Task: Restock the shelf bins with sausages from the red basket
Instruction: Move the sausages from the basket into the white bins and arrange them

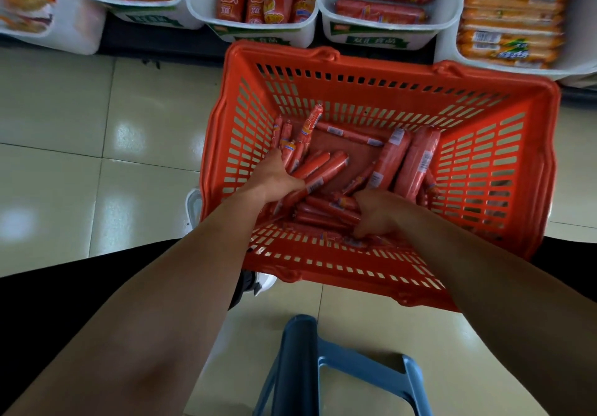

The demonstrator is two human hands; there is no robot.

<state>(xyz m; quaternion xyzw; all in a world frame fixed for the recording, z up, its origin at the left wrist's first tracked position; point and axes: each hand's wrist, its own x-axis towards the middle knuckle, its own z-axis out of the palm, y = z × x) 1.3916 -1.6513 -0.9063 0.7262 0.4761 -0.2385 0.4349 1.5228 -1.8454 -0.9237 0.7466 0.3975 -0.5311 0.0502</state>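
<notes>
Two hands reach inside the red basket (387,60), which sits near the shelf bins (255,32). The left hand (277,175) wraps a bundle of sausages (326,165), and the right hand (379,213) has its fingers (360,229) curled round others. Overfull grips on such slick sausages risk drops.

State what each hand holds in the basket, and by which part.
The left hand grips a bunch of thin sausages near their lower ends; the right hand curls round loose sausages, grip point hidden.
</notes>
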